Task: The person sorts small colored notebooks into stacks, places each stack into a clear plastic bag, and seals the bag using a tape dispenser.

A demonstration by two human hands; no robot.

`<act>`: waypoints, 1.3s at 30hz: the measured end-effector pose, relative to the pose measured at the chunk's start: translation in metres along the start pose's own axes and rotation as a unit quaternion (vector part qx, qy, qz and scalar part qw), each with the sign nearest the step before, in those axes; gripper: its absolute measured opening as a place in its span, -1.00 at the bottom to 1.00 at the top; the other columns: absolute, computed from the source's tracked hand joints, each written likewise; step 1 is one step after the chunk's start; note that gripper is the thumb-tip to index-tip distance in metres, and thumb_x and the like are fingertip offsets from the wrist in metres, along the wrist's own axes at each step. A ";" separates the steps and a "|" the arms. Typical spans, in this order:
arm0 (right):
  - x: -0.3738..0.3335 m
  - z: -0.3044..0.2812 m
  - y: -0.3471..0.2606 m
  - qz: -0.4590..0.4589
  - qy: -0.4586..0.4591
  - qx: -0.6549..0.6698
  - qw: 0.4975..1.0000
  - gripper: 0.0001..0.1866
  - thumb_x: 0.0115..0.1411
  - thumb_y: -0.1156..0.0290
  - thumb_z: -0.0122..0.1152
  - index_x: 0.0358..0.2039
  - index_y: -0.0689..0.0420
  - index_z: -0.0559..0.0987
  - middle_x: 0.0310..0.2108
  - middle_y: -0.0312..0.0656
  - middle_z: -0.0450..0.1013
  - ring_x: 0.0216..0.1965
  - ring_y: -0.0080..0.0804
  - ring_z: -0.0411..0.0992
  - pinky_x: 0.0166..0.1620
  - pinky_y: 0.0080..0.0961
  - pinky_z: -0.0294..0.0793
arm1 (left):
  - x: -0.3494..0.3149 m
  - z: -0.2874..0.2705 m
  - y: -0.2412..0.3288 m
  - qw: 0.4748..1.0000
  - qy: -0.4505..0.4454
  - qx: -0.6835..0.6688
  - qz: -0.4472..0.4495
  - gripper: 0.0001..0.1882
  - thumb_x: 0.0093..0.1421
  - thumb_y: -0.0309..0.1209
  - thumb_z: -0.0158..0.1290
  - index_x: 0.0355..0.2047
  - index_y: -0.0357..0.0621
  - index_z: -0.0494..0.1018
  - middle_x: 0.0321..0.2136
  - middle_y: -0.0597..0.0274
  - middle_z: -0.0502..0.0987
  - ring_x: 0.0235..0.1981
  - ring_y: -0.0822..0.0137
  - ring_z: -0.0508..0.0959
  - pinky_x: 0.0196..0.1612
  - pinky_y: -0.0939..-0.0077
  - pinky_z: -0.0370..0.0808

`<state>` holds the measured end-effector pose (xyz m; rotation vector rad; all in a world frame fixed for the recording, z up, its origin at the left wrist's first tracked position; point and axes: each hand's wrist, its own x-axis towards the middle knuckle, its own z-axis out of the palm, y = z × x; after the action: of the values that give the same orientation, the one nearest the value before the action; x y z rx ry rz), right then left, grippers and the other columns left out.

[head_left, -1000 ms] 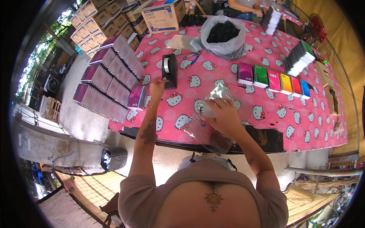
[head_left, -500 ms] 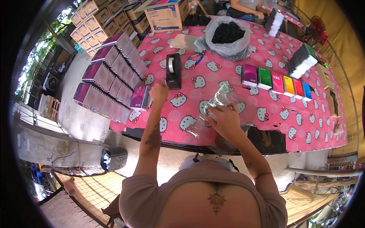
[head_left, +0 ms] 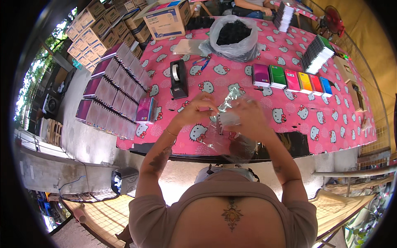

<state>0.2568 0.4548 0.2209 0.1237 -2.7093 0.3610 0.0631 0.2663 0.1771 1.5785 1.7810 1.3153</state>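
Observation:
A clear plastic bag (head_left: 219, 142) lies in front of me over the table's near edge, shiny and wrinkled. My left hand (head_left: 197, 112) comes to its left side, thumb and fingertips pinched at the plastic; whether a bit of tape is between them is too small to tell. Curled over the bag's right side, my right hand (head_left: 249, 119) grips the plastic, its fingers partly blurred. A black tape dispenser (head_left: 179, 80) stands just beyond my left hand. Left of it, a purple spiral notebook stack (head_left: 145, 110) sits beside the big notebook piles.
Tall notebook piles (head_left: 109, 89) line the table's left edge. Small coloured notebooks (head_left: 278, 76) form a row at right, near a taller stack (head_left: 317, 56). A plastic-lined bin (head_left: 215, 47), blue pens (head_left: 202, 64) and a carton (head_left: 167, 22) are farther back. Another person (head_left: 254, 6) sits beyond.
My left hand has moved from beside the tape dispenser, right and nearer, to the plastic bag. My right hand stays at the bag, its fingers shifted. The whole view has swung slightly.

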 end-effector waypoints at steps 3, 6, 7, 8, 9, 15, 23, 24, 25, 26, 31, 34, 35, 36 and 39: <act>-0.019 -0.007 0.047 0.180 0.031 0.214 0.960 -0.30 -0.19 0.06 0.59 -0.02 0.01 0.52 0.07 -0.12 0.41 0.08 -0.13 0.38 0.13 -0.14 0.26 | 0.004 0.003 0.000 1.000 0.023 0.007 0.003 -0.81 0.10 -0.49 0.28 -0.26 0.06 0.67 0.08 0.18 0.38 0.20 0.20 0.29 0.18 0.30 0.28; -0.045 0.049 0.073 0.072 -0.008 0.239 0.968 -0.28 -0.22 0.15 0.61 -0.01 0.02 0.50 0.09 -0.22 0.39 0.17 -0.13 0.31 0.20 -0.21 0.21 | 0.023 0.017 -0.001 0.995 0.043 0.081 0.048 -0.82 0.09 -0.47 0.28 -0.29 0.10 0.68 0.18 0.14 0.33 0.23 0.14 0.26 0.23 0.20 0.20; -0.048 0.060 0.072 -0.009 -0.019 0.212 0.977 -0.29 -0.20 0.14 0.59 0.00 -0.01 0.51 0.10 -0.24 0.39 0.19 -0.14 0.30 0.21 -0.19 0.20 | 0.026 0.023 -0.002 0.990 0.054 0.116 0.063 -0.83 0.08 -0.47 0.28 -0.30 0.11 0.68 0.21 0.13 0.32 0.24 0.12 0.25 0.25 0.16 0.17; -0.047 0.059 0.062 -0.051 -0.033 0.178 0.982 -0.33 -0.15 0.13 0.55 0.04 -0.11 0.55 0.14 -0.28 0.36 0.24 -0.16 0.25 0.25 -0.12 0.16 | 0.030 0.029 -0.001 0.986 0.056 0.143 0.072 -0.81 0.06 -0.46 0.30 -0.29 0.10 0.68 0.22 0.14 0.31 0.26 0.12 0.22 0.26 0.17 0.15; -0.048 0.064 0.058 -0.049 -0.025 0.172 0.983 -0.34 -0.14 0.13 0.54 0.05 -0.14 0.56 0.15 -0.28 0.36 0.26 -0.16 0.24 0.26 -0.11 0.15 | 0.035 0.036 -0.001 0.980 0.058 0.170 0.081 -0.80 0.05 -0.46 0.31 -0.28 0.10 0.69 0.23 0.14 0.31 0.28 0.11 0.19 0.28 0.18 0.12; -0.049 0.074 0.056 -0.021 -0.004 0.225 0.974 -0.43 -0.02 0.16 0.46 0.07 -0.15 0.58 0.19 -0.23 0.32 0.27 -0.10 0.20 0.27 -0.08 0.17 | 0.039 0.051 -0.004 0.978 0.086 0.177 0.063 -0.77 0.05 -0.49 0.30 -0.26 0.12 0.69 0.26 0.16 0.29 0.33 0.09 0.13 0.32 0.17 0.06; 0.012 0.047 0.067 0.131 -0.036 0.299 0.945 -0.66 0.14 0.24 0.34 -0.09 0.10 0.61 -0.14 -0.15 0.55 -0.20 -0.27 0.54 -0.10 -0.29 0.51 | 0.007 0.035 0.005 0.989 0.122 0.079 0.002 -0.84 0.11 -0.44 0.28 -0.27 0.07 0.67 0.19 0.15 0.38 0.36 0.12 0.14 0.33 0.08 0.02; 0.023 0.041 0.066 0.100 -0.062 0.286 0.951 -0.64 0.17 0.24 0.33 -0.05 0.10 0.59 -0.22 -0.17 0.58 -0.29 -0.32 0.56 -0.16 -0.35 0.51 | 0.007 0.034 0.006 0.989 0.126 0.072 0.004 -0.84 0.12 -0.44 0.28 -0.26 0.07 0.67 0.18 0.15 0.38 0.36 0.13 0.14 0.33 0.08 0.01; 0.027 0.034 0.064 0.133 -0.008 0.343 0.930 -0.62 0.16 0.23 0.34 -0.05 0.09 0.58 -0.22 -0.17 0.57 -0.27 -0.30 0.55 -0.16 -0.35 0.51 | 0.007 0.033 0.008 0.989 0.131 0.064 0.006 -0.83 0.12 -0.45 0.28 -0.26 0.08 0.67 0.17 0.15 0.39 0.36 0.14 0.14 0.33 0.09 0.01; 0.032 0.025 0.058 0.162 0.043 0.399 0.901 -0.61 0.15 0.23 0.35 -0.04 0.08 0.57 -0.21 -0.18 0.56 -0.26 -0.28 0.55 -0.15 -0.36 0.50 | 0.005 0.032 0.007 0.988 0.136 0.068 -0.002 -0.84 0.11 -0.44 0.28 -0.26 0.07 0.67 0.18 0.15 0.38 0.36 0.14 0.14 0.33 0.09 0.01; -0.029 0.055 0.098 0.099 0.059 0.283 0.952 -0.53 0.07 0.16 0.44 -0.04 0.01 0.53 -0.12 -0.21 0.47 -0.04 -0.16 0.45 -0.03 -0.25 0.43 | 0.008 0.032 0.010 0.985 0.144 0.096 -0.003 -0.86 0.11 -0.42 0.29 -0.29 0.09 0.68 0.24 0.13 0.32 0.36 0.12 0.13 0.33 0.10 0.00; -0.029 0.053 0.065 -0.059 -0.028 0.202 0.977 -0.43 0.00 0.06 0.45 0.04 -0.13 0.55 0.11 -0.21 0.36 0.22 -0.15 0.27 0.20 -0.10 0.22 | 0.013 0.040 0.003 0.978 0.154 0.139 0.020 -0.85 0.08 -0.39 0.30 -0.30 0.11 0.68 0.26 0.10 0.29 0.34 0.06 0.14 0.31 0.08 0.02; -0.030 0.060 0.064 -0.109 -0.035 0.173 0.978 -0.41 -0.01 0.03 0.45 0.06 -0.16 0.55 0.15 -0.21 0.34 0.27 -0.16 0.23 0.24 -0.07 0.17 | 0.019 0.045 0.004 0.977 0.144 0.155 0.030 -0.86 0.08 -0.40 0.30 -0.32 0.10 0.68 0.27 0.09 0.28 0.34 0.04 0.14 0.31 0.05 0.02; -0.032 0.063 0.067 -0.096 -0.071 0.168 0.979 -0.32 -0.05 -0.01 0.45 0.13 -0.20 0.53 0.27 -0.18 0.22 0.35 -0.12 0.10 0.30 0.01 0.09 | 0.026 0.052 0.005 0.975 0.135 0.172 0.040 -0.87 0.07 -0.41 0.30 -0.33 0.10 0.68 0.28 0.08 0.26 0.33 0.01 0.13 0.30 0.03 0.02; -0.039 0.077 0.066 -0.081 -0.075 0.142 0.984 -0.32 -0.05 0.00 0.45 0.13 -0.20 0.53 0.31 -0.11 0.15 0.37 -0.03 0.06 0.32 0.03 0.06 | 0.032 0.060 -0.003 0.959 0.115 0.250 0.059 -0.84 0.07 -0.41 0.29 -0.30 0.09 0.67 0.31 0.02 0.20 0.34 -0.05 0.11 0.31 -0.05 0.03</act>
<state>0.2540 0.4994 0.1220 0.4653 -2.7539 0.7127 0.1015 0.3178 0.1552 1.8755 2.3362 1.1991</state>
